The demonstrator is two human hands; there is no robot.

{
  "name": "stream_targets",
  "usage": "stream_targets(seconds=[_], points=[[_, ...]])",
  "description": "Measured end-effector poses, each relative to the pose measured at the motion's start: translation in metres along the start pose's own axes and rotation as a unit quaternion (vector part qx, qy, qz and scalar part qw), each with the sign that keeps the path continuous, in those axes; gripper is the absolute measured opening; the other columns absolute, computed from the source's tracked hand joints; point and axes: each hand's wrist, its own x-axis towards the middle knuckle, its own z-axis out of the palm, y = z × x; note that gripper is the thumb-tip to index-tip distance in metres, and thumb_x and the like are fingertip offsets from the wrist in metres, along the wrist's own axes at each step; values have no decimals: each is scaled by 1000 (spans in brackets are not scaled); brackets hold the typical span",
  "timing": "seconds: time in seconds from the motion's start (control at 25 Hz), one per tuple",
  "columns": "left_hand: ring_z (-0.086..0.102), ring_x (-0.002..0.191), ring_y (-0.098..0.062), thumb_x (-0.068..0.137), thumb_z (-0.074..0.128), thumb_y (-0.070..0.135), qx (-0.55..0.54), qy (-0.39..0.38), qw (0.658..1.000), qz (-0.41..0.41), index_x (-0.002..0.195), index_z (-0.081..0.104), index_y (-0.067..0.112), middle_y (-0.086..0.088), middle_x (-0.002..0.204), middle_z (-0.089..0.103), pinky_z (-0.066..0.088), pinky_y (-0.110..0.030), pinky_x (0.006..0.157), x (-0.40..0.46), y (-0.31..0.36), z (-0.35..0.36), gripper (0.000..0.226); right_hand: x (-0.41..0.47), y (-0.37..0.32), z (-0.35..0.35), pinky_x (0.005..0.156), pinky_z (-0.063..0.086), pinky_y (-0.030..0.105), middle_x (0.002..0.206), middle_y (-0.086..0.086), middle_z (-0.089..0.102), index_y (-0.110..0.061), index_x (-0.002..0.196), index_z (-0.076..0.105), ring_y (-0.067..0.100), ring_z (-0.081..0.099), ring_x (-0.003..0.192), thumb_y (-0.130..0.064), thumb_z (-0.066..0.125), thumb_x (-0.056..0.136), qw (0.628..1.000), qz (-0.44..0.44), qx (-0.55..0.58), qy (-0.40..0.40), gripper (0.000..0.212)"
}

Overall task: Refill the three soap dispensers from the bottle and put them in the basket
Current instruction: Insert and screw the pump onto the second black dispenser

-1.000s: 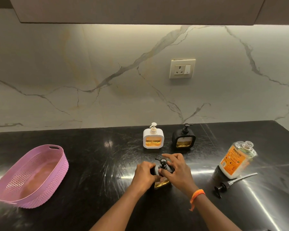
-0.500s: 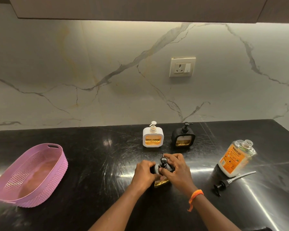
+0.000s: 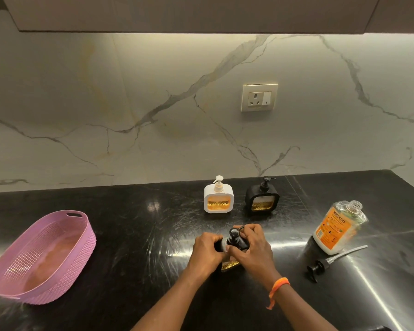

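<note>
- A person stood at a black countertop [image 3: 134, 235], seen from a head camera looking down at both bare forearms.
- The two hands were close together around a black soap dispenser [image 3: 234, 243] near the front middle of the counter.
- The left hand [image 3: 207, 250] gripped the dispenser's body from its left side.
- The right hand [image 3: 251, 247] curled around the pump top [image 3: 234, 233], fingers wrapped over the neck; an orange wristband [image 3: 276, 289] sat on that wrist.
- A patch of gold liquid showed in the dispenser's window below the hands.
- Behind it, near the marble wall, stood a white dispenser [image 3: 218, 198] and, just to its right, a second black dispenser [image 3: 262, 198], both upright with pumps on.
- To the right stood the refill bottle [image 3: 337, 226], orange-labelled and uncapped, with its removed pump [image 3: 330, 261] lying on the counter just in front.
- A pink perforated basket [image 3: 81, 242] sat well apart at the left, holding no dispensers.
- A wall socket [image 3: 259, 97] was mounted above the dispensers.
</note>
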Motion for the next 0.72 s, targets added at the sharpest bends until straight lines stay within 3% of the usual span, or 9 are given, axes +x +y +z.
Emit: stream_targets(seconds=[0.28, 0.4, 0.52, 0.72], points=[[65, 66, -4, 66, 86, 26, -3, 3, 1000, -8, 69, 65, 21, 3, 69, 67, 54, -22, 61, 0, -1, 2, 22, -2, -6, 3, 59, 42, 9, 101, -8, 44, -22, 92, 56, -1, 53, 82, -45, 83, 66, 997, 59, 34, 43, 44], [64, 64, -2, 70, 83, 22, 9, 5, 1000, -7, 67, 63, 22, 5, 68, 66, 53, -18, 60, 0, 0, 2, 20, -5, -6, 4, 64, 46, 10, 103, -12, 42, -29, 100, 55, -1, 53, 87, -48, 83, 64, 997, 41, 51, 43, 49], [67, 71, 0, 69, 85, 23, -4, -4, 1000, -10, 78, 70, 23, 7, 75, 71, 56, -19, 65, 0, 0, 1, 17, -5, -2, 1, 67, 46, 9, 107, -12, 41, -31, 110, 59, 2, 55, 94, -41, 81, 70, 998, 23, 49, 13, 47], [67, 70, -2, 66, 87, 27, -7, -4, 1000, -10, 77, 70, 22, 6, 74, 71, 57, -24, 66, -1, 1, 0, 20, -3, -4, 2, 64, 46, 10, 104, -9, 43, -26, 93, 58, 3, 55, 87, -39, 81, 72, 998, 38, 34, 22, 33]])
